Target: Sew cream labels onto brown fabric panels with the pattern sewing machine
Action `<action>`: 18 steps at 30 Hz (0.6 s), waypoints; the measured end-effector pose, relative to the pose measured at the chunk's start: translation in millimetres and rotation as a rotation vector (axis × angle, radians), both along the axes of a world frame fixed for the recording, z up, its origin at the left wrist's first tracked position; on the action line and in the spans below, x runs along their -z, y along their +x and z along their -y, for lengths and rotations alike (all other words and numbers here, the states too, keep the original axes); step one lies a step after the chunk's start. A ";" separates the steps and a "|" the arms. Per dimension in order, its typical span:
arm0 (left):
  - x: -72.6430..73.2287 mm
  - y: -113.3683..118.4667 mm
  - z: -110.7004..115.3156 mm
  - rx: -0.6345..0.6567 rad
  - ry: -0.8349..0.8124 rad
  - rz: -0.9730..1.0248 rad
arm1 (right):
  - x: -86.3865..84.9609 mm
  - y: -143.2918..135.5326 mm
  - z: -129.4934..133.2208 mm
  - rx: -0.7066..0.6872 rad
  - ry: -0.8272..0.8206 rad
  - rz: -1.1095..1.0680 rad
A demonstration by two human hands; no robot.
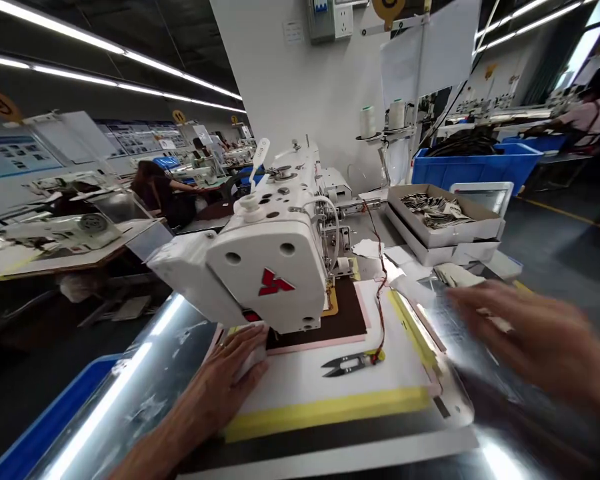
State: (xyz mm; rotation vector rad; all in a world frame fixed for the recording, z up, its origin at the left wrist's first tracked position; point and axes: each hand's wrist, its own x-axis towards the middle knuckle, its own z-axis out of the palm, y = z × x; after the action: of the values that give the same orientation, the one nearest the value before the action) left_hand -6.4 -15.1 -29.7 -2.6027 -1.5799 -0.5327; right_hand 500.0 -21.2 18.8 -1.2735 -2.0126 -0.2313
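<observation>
A white sewing machine (275, 267) with a red logo stands in front of me. My left hand (230, 373) lies at the left of its head, fingers stretched out over the white work plate (300, 387) edged with yellow tape. Between its thumb and forefinger shows a whitish patch that I cannot make out. Dark brown fabric (340, 320) with a pink border lies beneath the machine head. Thread snips (349, 363) rest on the plate, tied to a reddish-brown cord (380, 293). My right hand (535, 340) is smeared by motion at the right, near a pile of pale pieces (460, 275).
Stacked cardboard boxes (455, 233) at the back right hold many small labels (437, 208). Behind them stands a blue bin (475, 167) with dark material. Thread cones (367, 123) sit on a stand. Another blue bin (55, 427) is at lower left. Co-workers sit farther off on both sides.
</observation>
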 end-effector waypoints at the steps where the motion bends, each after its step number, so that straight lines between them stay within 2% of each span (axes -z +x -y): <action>1: 0.4 0.3 -2.3 0.016 0.003 0.008 | 4.6 -16.6 1.0 -0.119 -0.064 0.025; 3: 1.5 2.6 -6.3 0.039 0.010 0.020 | 17.5 -44.1 -6.4 -0.170 -0.177 0.094; 5: 3.1 5.7 -8.7 0.052 0.017 0.029 | 32.2 -57.0 -21.0 -0.099 -0.233 0.127; 8: 6.3 9.2 -9.5 0.065 0.023 0.033 | 51.3 -51.8 -39.8 0.015 -0.258 0.144; 11: 9.2 9.8 -8.9 0.064 0.028 0.033 | 63.1 -39.4 -44.9 0.027 -0.268 0.168; 18: 10.8 4.6 -12.9 0.101 0.033 -0.003 | 68.0 -35.2 -40.6 0.033 -0.299 0.180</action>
State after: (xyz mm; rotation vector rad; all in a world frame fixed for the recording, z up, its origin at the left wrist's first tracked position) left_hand -1.7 -2.2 -40.5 -2.6689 -1.4324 -0.5559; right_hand 464.8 19.4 -49.2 -1.5171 -2.2423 -0.0627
